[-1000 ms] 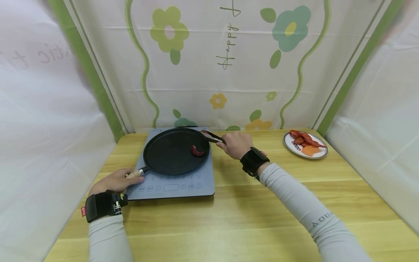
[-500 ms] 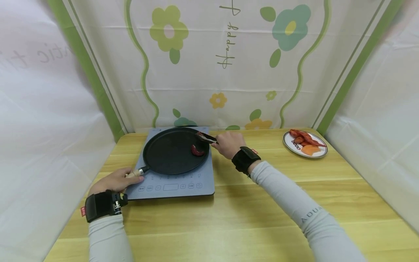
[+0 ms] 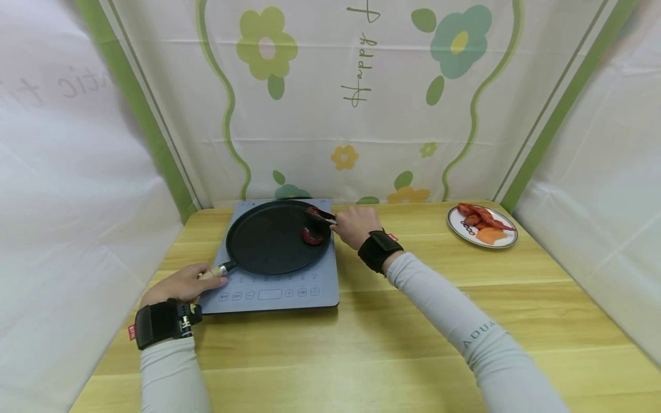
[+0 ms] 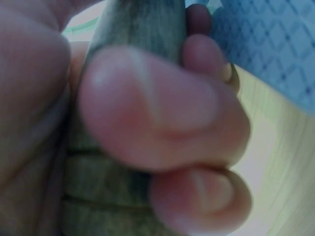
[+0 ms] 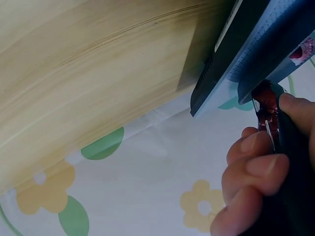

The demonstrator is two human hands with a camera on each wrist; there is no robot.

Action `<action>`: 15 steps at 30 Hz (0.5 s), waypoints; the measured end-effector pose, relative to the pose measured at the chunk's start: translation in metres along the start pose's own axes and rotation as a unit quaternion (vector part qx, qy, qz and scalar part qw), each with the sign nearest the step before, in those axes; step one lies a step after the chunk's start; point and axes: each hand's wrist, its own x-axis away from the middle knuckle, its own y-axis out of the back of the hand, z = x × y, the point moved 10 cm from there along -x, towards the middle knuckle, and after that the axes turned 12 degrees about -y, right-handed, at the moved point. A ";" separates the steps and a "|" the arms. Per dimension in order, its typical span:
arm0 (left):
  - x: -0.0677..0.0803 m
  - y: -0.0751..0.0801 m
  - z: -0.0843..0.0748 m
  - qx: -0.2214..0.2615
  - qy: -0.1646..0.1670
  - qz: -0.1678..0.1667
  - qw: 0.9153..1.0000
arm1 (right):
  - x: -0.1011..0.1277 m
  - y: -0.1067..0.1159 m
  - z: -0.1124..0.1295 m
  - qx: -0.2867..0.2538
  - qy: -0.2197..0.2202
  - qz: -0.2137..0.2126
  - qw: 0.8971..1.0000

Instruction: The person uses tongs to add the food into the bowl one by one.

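Left hand (image 3: 181, 284), fingers clamped round the handle (image 3: 214, 272), best firm to steady the pan (image 3: 273, 238); curled red piece (image 3: 311, 238) at right inside it; beyond, right hand (image 3: 356, 226), fingers clamped on tongs (image 3: 326, 215), best worked low and gently

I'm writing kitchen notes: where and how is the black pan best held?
Grip the black pan by its wooden handle, probably from the near left, as the left hand does: the handle juts that way, and its slim, straight shape suits a wrapped grip.

Pan (image 3: 268, 238) and hob (image 3: 325, 289) suggest a cloth-walled cooking booth (image 3: 304, 117).
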 end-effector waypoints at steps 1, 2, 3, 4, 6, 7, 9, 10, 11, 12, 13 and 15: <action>0.000 0.000 0.000 0.000 0.000 0.000 1.000 | 0.000 0.000 0.000 0.002 0.001 -0.002 1.000; 0.000 0.000 -0.001 0.000 -0.001 0.000 1.000 | 0.000 -0.001 0.000 0.004 0.001 -0.003 1.000; 0.000 0.000 -0.001 0.001 -0.002 0.000 1.000 | -0.001 -0.001 0.000 0.005 0.002 -0.004 1.000; 0.000 0.000 -0.002 0.001 -0.002 0.000 1.000 | -0.001 -0.002 0.001 0.007 0.002 -0.008 1.000; 0.000 0.000 -0.002 0.003 -0.002 0.000 1.000 | -0.002 -0.003 0.001 0.008 0.003 -0.017 1.000; 0.000 0.000 -0.002 0.004 -0.003 0.000 1.000 | -0.002 -0.004 0.001 0.008 0.002 -0.020 1.000; 0.000 0.000 -0.002 0.003 -0.002 0.001 1.000 | -0.003 -0.004 0.001 0.007 0.002 -0.029 1.000; 0.000 0.000 -0.002 0.003 -0.002 0.001 1.000 | -0.003 -0.003 0.001 0.006 0.002 -0.032 0.999; 0.000 0.000 -0.002 0.002 -0.002 0.001 1.000 | -0.003 -0.003 0.001 0.004 0.001 -0.032 0.999; 0.000 0.000 -0.001 0.001 -0.001 0.001 1.000 | -0.003 -0.003 0.001 0.002 0.001 -0.031 1.000; 0.000 0.000 -0.001 0.000 0.000 0.001 1.000 | -0.004 -0.003 0.001 0.000 0.000 -0.029 1.000; 0.000 0.001 0.000 -0.004 0.003 0.001 1.000 | -0.004 -0.002 0.002 -0.006 -0.001 -0.026 1.000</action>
